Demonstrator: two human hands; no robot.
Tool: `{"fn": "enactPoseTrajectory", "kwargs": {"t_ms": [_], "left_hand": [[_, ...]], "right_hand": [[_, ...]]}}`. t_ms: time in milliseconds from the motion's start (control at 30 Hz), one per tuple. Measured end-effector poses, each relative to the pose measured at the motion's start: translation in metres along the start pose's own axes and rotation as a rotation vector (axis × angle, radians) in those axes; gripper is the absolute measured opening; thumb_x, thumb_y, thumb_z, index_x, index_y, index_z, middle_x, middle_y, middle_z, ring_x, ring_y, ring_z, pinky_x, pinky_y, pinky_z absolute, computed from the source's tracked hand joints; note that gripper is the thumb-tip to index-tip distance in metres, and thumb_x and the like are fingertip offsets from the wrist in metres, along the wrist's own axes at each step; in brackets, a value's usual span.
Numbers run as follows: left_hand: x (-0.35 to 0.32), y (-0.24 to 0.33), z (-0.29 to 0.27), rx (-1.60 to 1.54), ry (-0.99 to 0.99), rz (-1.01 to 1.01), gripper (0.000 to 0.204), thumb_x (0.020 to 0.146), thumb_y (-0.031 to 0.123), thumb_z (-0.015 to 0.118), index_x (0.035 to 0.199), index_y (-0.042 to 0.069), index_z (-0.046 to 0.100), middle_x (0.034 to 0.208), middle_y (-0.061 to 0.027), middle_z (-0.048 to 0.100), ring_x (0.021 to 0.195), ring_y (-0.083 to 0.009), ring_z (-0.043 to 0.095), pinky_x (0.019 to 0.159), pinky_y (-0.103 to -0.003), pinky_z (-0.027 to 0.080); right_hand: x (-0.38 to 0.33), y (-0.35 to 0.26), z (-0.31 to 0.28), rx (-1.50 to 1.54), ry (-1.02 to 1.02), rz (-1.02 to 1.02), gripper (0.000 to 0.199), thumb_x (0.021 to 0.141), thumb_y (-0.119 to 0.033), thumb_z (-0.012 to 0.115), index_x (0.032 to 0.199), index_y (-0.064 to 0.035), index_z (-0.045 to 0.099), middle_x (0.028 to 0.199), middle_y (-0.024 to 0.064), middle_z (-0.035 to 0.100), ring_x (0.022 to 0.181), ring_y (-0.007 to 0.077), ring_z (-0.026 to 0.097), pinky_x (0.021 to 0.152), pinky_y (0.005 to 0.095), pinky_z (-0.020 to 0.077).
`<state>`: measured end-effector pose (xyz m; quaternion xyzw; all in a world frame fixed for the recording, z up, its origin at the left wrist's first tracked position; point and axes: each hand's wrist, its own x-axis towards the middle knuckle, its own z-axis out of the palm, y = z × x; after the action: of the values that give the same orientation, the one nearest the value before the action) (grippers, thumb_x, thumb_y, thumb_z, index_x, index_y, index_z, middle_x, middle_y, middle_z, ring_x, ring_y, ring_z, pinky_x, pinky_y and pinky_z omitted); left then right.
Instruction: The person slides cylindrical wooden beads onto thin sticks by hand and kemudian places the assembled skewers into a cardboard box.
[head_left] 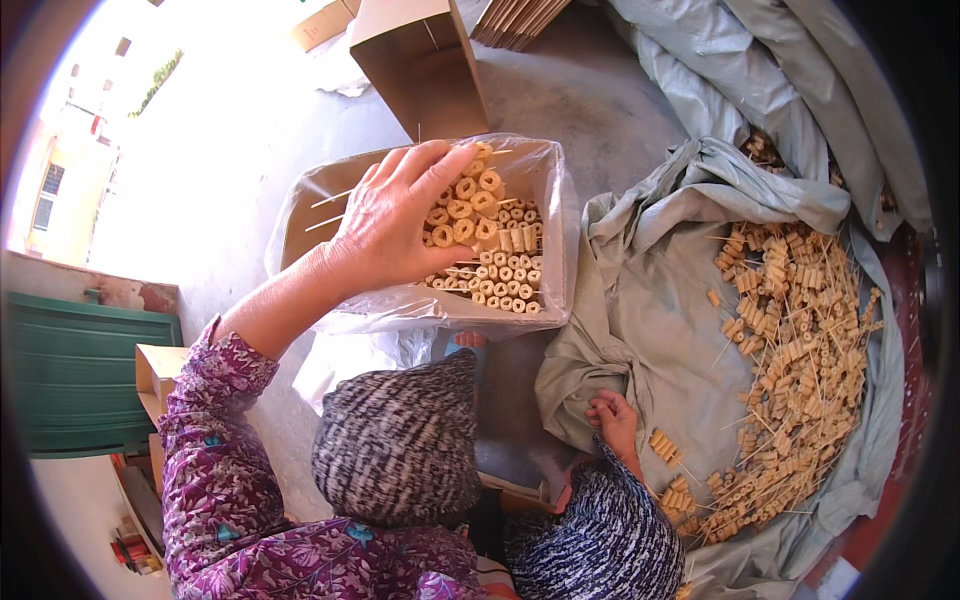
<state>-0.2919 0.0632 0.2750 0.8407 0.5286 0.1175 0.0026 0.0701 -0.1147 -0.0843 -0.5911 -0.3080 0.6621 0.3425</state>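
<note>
My left hand (392, 215) reaches into a cardboard box (300, 225) lined with clear plastic. Its palm faces down and its fingers curl over a bunch of skewers threaded with tan rings (462, 205); thin stick ends poke out to the left of the hand. More skewered rings (505, 280) lie in rows in the box. My right hand (612, 415) is lower down, curled into a fist at the edge of a grey cloth (650, 290), with nothing visible in it. A short skewer of rings (663, 446) lies just to its right.
A big loose heap of ring skewers (800, 350) covers the cloth on the right. My knees in patterned fabric (400, 445) fill the lower middle. An open cardboard box (420, 60) stands behind, on a concrete floor (560, 100). A green panel (85, 370) is at left.
</note>
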Motion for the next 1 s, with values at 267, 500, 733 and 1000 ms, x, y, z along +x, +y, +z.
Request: {"fn": "enactPoseTrajectory", "kwargs": {"t_ms": [267, 500, 733, 1000], "left_hand": [[-0.029, -0.049, -0.007, -0.152, 0.231, -0.086, 0.095, 0.065, 0.022, 0.084, 0.147, 0.011, 0.038, 0.136, -0.0151, 0.048, 0.123, -0.0354, 0.049, 0.103, -0.045, 0.042], [-0.063, -0.081, -0.009, -0.261, 0.306, -0.171, 0.093, 0.065, 0.027, 0.084, 0.146, 0.012, 0.039, 0.134, -0.0159, 0.049, 0.122, -0.0366, 0.049, 0.101, -0.045, 0.043], [-0.082, -0.089, -0.014, -0.316, 0.325, -0.143, 0.096, 0.063, 0.023, 0.086, 0.146, 0.012, 0.039, 0.134, -0.0174, 0.049, 0.121, -0.0377, 0.049, 0.102, -0.045, 0.043], [-0.070, -0.091, -0.002, -0.305, 0.305, -0.090, 0.095, 0.063, 0.024, 0.085, 0.146, 0.016, 0.039, 0.133, -0.0123, 0.050, 0.116, -0.0352, 0.051, 0.098, -0.046, 0.044]], "right_hand": [[-0.045, -0.256, 0.059, -0.552, 0.242, -0.671, 0.017, 0.096, -0.005, 0.053, 0.109, 0.0014, 0.063, 0.088, 0.0073, 0.069, 0.079, 0.0119, 0.065, 0.071, 0.0280, 0.0531], [0.020, -0.367, 0.242, -1.284, -0.405, -1.061, 0.017, 0.084, -0.006, 0.062, 0.100, -0.0043, 0.067, 0.095, 0.0145, 0.069, 0.088, 0.0304, 0.067, 0.075, 0.0385, 0.0548], [0.098, -0.321, 0.284, -1.925, -0.491, -0.570, 0.030, 0.082, -0.006, 0.057, 0.110, -0.0077, 0.068, 0.116, 0.0131, 0.065, 0.114, 0.0302, 0.059, 0.094, 0.0409, 0.0493], [0.098, -0.328, 0.274, -1.960, -0.483, -0.396, 0.030, 0.081, -0.001, 0.055, 0.107, -0.0068, 0.070, 0.121, 0.0138, 0.063, 0.118, 0.0297, 0.057, 0.099, 0.0425, 0.0442]]}}
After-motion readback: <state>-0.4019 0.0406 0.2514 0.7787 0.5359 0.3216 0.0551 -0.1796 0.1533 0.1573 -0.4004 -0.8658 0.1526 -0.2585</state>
